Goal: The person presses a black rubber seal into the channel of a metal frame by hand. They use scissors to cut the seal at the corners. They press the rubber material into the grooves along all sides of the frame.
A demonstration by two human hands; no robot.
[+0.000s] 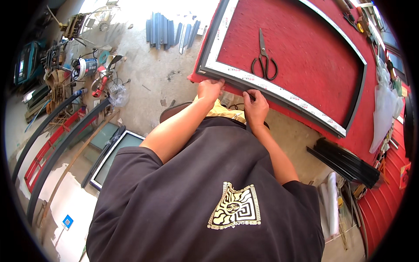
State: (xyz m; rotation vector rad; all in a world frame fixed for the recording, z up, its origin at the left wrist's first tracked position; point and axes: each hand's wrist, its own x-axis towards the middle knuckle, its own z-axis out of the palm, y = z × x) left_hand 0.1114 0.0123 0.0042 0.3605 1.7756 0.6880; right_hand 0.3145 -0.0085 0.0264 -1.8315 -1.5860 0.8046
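Note:
A window frame (274,83), dark on its outer side with white printed film on its face, lies on a red-covered table (301,32). Beside the frame's near left corner, my left hand (210,92) has its fingers closed at the dark outer edge; what they grip is hidden. Farther right along the same edge, my right hand (256,107) pinches a thin black strip (247,118), part of which hangs down in front of me. Black-handled scissors (263,59) rest inside the frame, blades pointing away, near its near bar.
Dark profile offcuts (161,31) lie on the floor at the far left. Long curved profiles (65,153), a white bucket (87,67) and a small framed pane (118,150) stand left. Black profiles (345,163) and plastic sheeting (383,102) are at right.

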